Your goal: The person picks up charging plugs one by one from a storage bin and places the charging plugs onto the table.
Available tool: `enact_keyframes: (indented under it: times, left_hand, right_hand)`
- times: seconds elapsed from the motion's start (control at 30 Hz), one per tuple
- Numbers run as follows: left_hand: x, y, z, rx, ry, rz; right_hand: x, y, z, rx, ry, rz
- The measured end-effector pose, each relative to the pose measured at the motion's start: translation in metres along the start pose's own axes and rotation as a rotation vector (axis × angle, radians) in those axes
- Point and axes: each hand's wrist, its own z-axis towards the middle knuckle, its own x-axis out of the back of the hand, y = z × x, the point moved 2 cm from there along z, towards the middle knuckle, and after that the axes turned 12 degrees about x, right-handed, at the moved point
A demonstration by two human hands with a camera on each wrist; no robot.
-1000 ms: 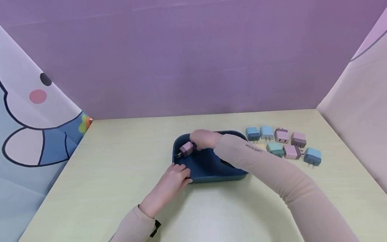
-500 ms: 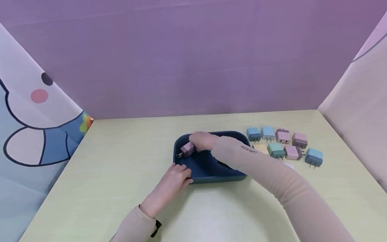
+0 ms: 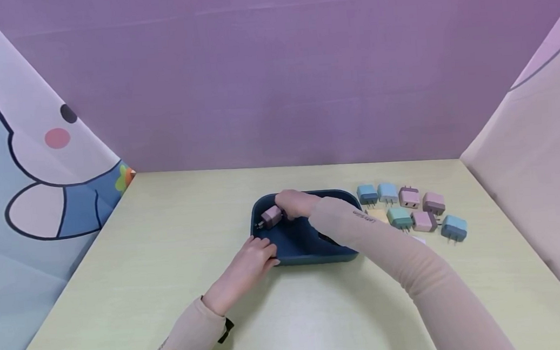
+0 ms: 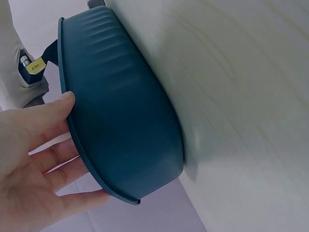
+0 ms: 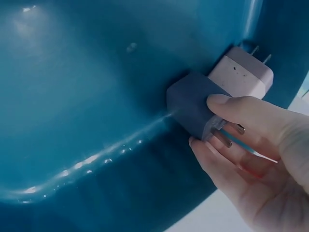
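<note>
A dark blue plastic bin [image 3: 315,259] stands on the table. At its near left corner my left hand [image 3: 249,258] grips the rim; in the left wrist view the thumb lies on the edge of the bin wall [image 4: 120,106] and the fingers are behind it. My right hand [image 3: 295,202] reaches into the far left part of the bin. Between thumb and fingers it pinches a dark plug-in charger [image 5: 193,104], its metal prongs pointing toward the palm. Against that charger lies a pink and mauve charger [image 5: 241,77], prongs toward the bin's left wall.
Right of the bin several plug chargers lie on the table, among them a blue one [image 3: 367,193], a green one [image 3: 399,217], a pink one [image 3: 423,221] and another blue one [image 3: 454,228]. My right sleeve partly covers a yellow one [image 3: 377,216]. A purple backdrop [image 3: 283,88] rises behind.
My right hand and forearm have shifted slightly within the far left of the bin, uncovering more of the yellow charger. The left hand keeps its grip on the rim.
</note>
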Motion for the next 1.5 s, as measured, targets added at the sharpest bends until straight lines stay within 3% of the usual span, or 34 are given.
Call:
enact_keyframes:
  times: [0.37, 1.07, 1.5]
  left_hand:
    - [-0.001, -0.001, 0.0, 0.002, 0.001, 0.005]
    - [0.0, 0.0, 0.0, 0.005, -0.01, 0.008]
    - [-0.001, 0.0, 0.0, 0.009, -0.013, -0.005]
  right_hand:
    - [0.007, -0.001, -0.011, 0.002, -0.025, -0.026]
    - [0.027, 0.005, -0.061, 0.007, -0.041, -0.032]
    - [0.035, 0.015, -0.089, 0.085, 0.063, -0.086]
